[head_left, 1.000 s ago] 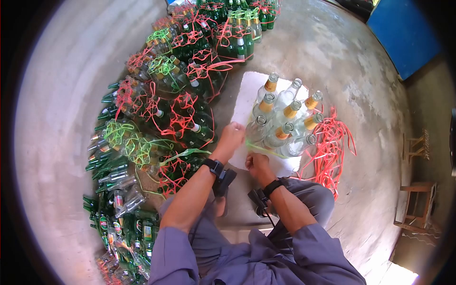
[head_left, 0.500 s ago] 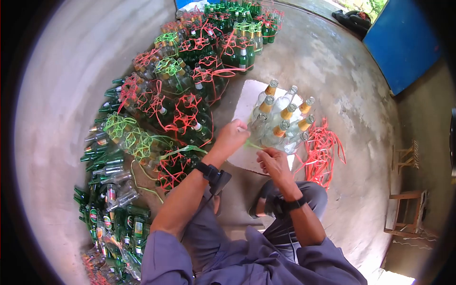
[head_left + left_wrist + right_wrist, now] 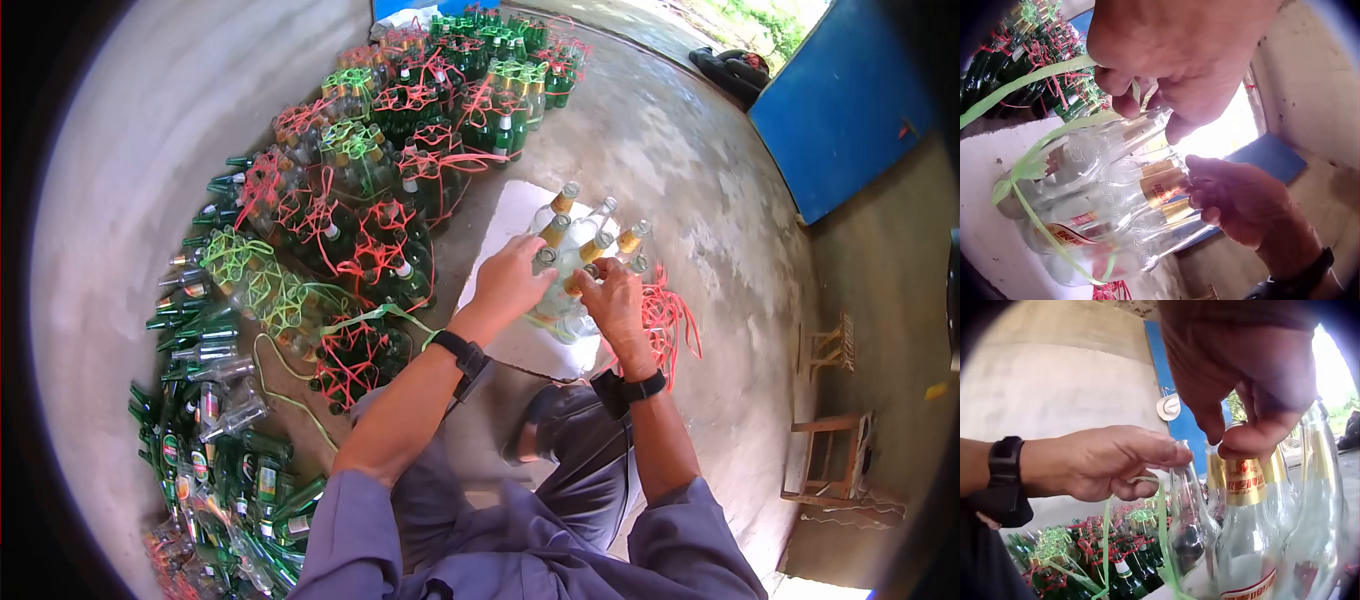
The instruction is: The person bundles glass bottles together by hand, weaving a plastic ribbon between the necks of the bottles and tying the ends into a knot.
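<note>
Clear glass bottles, several with gold neck labels, stand grouped on a white board (image 3: 490, 325). A green strap (image 3: 1029, 164) runs round their lower part, knotted at one side. My left hand (image 3: 510, 285) is at the neck of a plain bottle (image 3: 1188, 519); in the right wrist view its thumb lies on that bottle's mouth, and the strap's loose end passes through its curled fingers. My right hand (image 3: 615, 310) pinches the top of a gold-necked bottle (image 3: 1246, 487) at the near side of the group.
Bundled bottles tied with red and green straps (image 3: 385, 245) fill the left, with loose bottles (image 3: 225, 440) nearer. A red strap heap (image 3: 668, 320) lies right of the board. Wooden stools (image 3: 830, 455) and a blue door (image 3: 840, 120) stand at the right.
Both hands have moved from the strap at the near side of the board up to the bottle tops. My right hand has let go of the strap and taken a bottle neck.
</note>
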Demonstrator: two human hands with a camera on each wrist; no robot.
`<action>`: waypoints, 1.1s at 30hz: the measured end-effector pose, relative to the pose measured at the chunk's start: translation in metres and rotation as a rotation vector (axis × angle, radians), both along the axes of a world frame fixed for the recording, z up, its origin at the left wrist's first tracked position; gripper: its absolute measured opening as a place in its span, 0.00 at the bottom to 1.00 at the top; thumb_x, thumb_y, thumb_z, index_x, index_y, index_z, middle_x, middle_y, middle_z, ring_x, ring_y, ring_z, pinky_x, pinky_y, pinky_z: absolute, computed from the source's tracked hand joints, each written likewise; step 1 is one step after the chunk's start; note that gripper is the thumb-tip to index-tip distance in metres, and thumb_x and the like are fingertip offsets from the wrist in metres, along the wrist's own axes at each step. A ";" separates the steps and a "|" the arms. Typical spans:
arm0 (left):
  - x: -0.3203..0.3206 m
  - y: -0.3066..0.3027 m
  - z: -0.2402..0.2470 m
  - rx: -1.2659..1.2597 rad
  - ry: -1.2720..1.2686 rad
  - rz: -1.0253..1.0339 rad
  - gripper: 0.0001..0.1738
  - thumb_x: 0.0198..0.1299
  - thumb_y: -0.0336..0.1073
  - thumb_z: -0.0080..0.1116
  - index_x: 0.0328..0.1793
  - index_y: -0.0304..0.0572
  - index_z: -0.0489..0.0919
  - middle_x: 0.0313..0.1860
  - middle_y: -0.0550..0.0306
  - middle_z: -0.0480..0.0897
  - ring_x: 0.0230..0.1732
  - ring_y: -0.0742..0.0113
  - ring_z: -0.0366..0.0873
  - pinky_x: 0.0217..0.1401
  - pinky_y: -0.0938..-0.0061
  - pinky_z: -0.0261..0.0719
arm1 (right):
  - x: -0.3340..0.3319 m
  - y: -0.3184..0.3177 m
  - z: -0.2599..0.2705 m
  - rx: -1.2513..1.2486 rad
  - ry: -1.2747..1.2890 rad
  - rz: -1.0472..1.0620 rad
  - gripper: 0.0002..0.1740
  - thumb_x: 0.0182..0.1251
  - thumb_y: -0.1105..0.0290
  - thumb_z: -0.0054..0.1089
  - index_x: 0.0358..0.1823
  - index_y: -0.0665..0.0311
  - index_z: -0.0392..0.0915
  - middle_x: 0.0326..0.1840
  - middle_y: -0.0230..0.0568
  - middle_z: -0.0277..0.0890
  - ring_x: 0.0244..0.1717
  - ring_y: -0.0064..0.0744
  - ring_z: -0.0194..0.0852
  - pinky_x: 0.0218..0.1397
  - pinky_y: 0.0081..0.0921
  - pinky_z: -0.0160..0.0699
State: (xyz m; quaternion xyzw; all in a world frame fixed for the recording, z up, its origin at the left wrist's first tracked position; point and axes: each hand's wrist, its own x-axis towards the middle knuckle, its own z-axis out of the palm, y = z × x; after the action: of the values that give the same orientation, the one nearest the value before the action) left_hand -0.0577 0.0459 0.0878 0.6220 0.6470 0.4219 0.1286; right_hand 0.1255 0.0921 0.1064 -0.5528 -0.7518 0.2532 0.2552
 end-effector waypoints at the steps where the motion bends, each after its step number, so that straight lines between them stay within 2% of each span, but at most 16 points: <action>1: 0.002 0.002 0.000 -0.034 0.006 -0.029 0.27 0.55 0.44 0.70 0.59 0.41 0.77 0.53 0.47 0.83 0.48 0.45 0.84 0.49 0.57 0.81 | -0.002 -0.001 -0.002 0.009 -0.026 0.017 0.28 0.61 0.63 0.68 0.55 0.80 0.74 0.39 0.64 0.84 0.40 0.54 0.87 0.46 0.42 0.83; 2: 0.004 0.004 0.000 -0.068 0.012 -0.060 0.26 0.56 0.42 0.69 0.58 0.39 0.77 0.49 0.46 0.84 0.48 0.44 0.84 0.49 0.55 0.81 | -0.005 -0.002 -0.005 0.004 -0.029 0.017 0.28 0.61 0.63 0.68 0.55 0.80 0.74 0.39 0.64 0.84 0.40 0.54 0.87 0.46 0.42 0.83; 3: 0.004 0.006 -0.002 -0.074 0.011 -0.064 0.26 0.56 0.42 0.69 0.58 0.39 0.77 0.49 0.46 0.84 0.48 0.44 0.84 0.49 0.55 0.81 | -0.013 -0.008 -0.003 -0.095 0.081 -0.020 0.24 0.63 0.65 0.67 0.51 0.80 0.74 0.37 0.58 0.84 0.32 0.43 0.87 0.36 0.35 0.85; 4: 0.005 0.009 -0.003 -0.146 0.002 -0.058 0.25 0.56 0.41 0.69 0.58 0.38 0.77 0.44 0.44 0.85 0.45 0.42 0.84 0.48 0.54 0.81 | -0.018 -0.012 -0.003 -0.192 0.192 -0.059 0.20 0.65 0.67 0.66 0.47 0.79 0.74 0.35 0.52 0.85 0.24 0.32 0.86 0.25 0.28 0.86; 5: 0.005 0.011 -0.004 -0.216 -0.006 -0.051 0.25 0.56 0.40 0.68 0.57 0.38 0.77 0.40 0.43 0.86 0.42 0.41 0.85 0.46 0.52 0.81 | -0.021 -0.013 -0.007 -0.196 0.193 -0.064 0.20 0.65 0.67 0.66 0.47 0.79 0.74 0.35 0.52 0.85 0.24 0.32 0.86 0.25 0.28 0.86; 7: 0.005 0.015 -0.010 -0.186 0.006 -0.053 0.25 0.55 0.40 0.68 0.57 0.38 0.77 0.37 0.43 0.86 0.40 0.40 0.85 0.44 0.52 0.81 | -0.027 -0.015 -0.017 -0.314 0.497 -0.171 0.16 0.66 0.69 0.66 0.43 0.76 0.74 0.31 0.46 0.83 0.24 0.30 0.86 0.22 0.25 0.86; 9: 0.004 0.017 -0.012 -0.158 0.017 -0.051 0.24 0.55 0.40 0.68 0.56 0.38 0.76 0.34 0.42 0.86 0.38 0.39 0.85 0.42 0.51 0.81 | -0.030 -0.018 -0.026 -0.360 0.537 -0.192 0.16 0.67 0.68 0.66 0.44 0.76 0.74 0.30 0.45 0.83 0.24 0.29 0.85 0.21 0.24 0.85; 11: 0.002 0.017 -0.010 -0.203 0.028 -0.073 0.23 0.55 0.39 0.68 0.55 0.39 0.76 0.35 0.43 0.86 0.39 0.40 0.85 0.42 0.52 0.81 | -0.031 -0.019 -0.033 -0.321 0.499 -0.212 0.15 0.63 0.70 0.66 0.41 0.77 0.75 0.28 0.48 0.84 0.23 0.36 0.87 0.22 0.30 0.86; 12: 0.002 0.018 -0.011 -0.208 0.029 -0.073 0.23 0.55 0.39 0.68 0.55 0.39 0.76 0.35 0.43 0.86 0.39 0.40 0.85 0.42 0.52 0.81 | -0.031 -0.019 -0.036 -0.327 0.500 -0.212 0.15 0.63 0.70 0.66 0.41 0.77 0.75 0.28 0.48 0.84 0.23 0.36 0.87 0.22 0.30 0.86; 14: 0.003 0.019 -0.012 -0.194 -0.006 -0.049 0.20 0.55 0.40 0.68 0.50 0.42 0.76 0.32 0.43 0.85 0.38 0.39 0.84 0.41 0.50 0.80 | -0.027 -0.017 -0.040 -0.311 0.393 -0.180 0.13 0.61 0.69 0.64 0.35 0.75 0.78 0.20 0.47 0.82 0.19 0.35 0.85 0.21 0.31 0.84; 17: 0.004 0.020 -0.012 -0.186 -0.008 -0.059 0.19 0.55 0.40 0.67 0.50 0.42 0.76 0.31 0.42 0.85 0.37 0.39 0.84 0.40 0.50 0.80 | -0.026 -0.022 -0.035 -0.286 0.362 -0.200 0.13 0.60 0.67 0.62 0.34 0.74 0.81 0.15 0.46 0.79 0.15 0.35 0.82 0.22 0.31 0.82; 21: 0.008 0.020 -0.012 -0.212 -0.012 -0.076 0.19 0.56 0.40 0.67 0.50 0.42 0.76 0.31 0.42 0.85 0.37 0.39 0.84 0.40 0.51 0.80 | -0.021 -0.029 -0.033 -0.373 0.343 -0.170 0.16 0.60 0.66 0.61 0.39 0.76 0.82 0.16 0.47 0.79 0.15 0.35 0.81 0.22 0.31 0.82; 23: 0.010 0.020 -0.013 -0.203 -0.036 -0.084 0.18 0.56 0.39 0.66 0.50 0.42 0.76 0.31 0.42 0.85 0.36 0.39 0.83 0.40 0.51 0.80 | -0.019 -0.030 -0.036 -0.386 0.333 -0.133 0.18 0.61 0.67 0.61 0.45 0.77 0.81 0.17 0.46 0.80 0.15 0.33 0.81 0.22 0.29 0.81; 27: 0.007 0.019 -0.016 -0.179 -0.043 -0.105 0.18 0.56 0.40 0.66 0.49 0.43 0.76 0.31 0.42 0.84 0.36 0.39 0.83 0.39 0.52 0.79 | -0.020 -0.035 -0.033 -0.371 0.409 -0.135 0.18 0.62 0.68 0.60 0.47 0.77 0.80 0.19 0.46 0.81 0.17 0.32 0.82 0.22 0.28 0.81; 29: 0.008 0.019 -0.014 -0.203 -0.019 -0.082 0.18 0.56 0.40 0.66 0.49 0.44 0.76 0.30 0.43 0.84 0.36 0.39 0.83 0.38 0.52 0.79 | -0.017 -0.033 -0.033 -0.404 0.437 -0.091 0.20 0.63 0.69 0.61 0.51 0.78 0.78 0.24 0.46 0.83 0.19 0.32 0.84 0.21 0.28 0.81; 33: 0.007 0.015 -0.003 -0.255 -0.015 -0.086 0.17 0.57 0.40 0.66 0.49 0.45 0.75 0.30 0.44 0.84 0.36 0.39 0.83 0.37 0.51 0.79 | -0.017 -0.036 -0.024 -0.414 0.435 -0.115 0.21 0.64 0.68 0.63 0.52 0.78 0.76 0.29 0.48 0.84 0.21 0.32 0.85 0.22 0.27 0.82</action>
State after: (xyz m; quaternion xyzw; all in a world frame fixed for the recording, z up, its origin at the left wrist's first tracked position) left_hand -0.0505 0.0613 0.0848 0.6248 0.6671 0.3347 0.2295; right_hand 0.1083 0.0557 0.0821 -0.5674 -0.5795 0.4987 0.3059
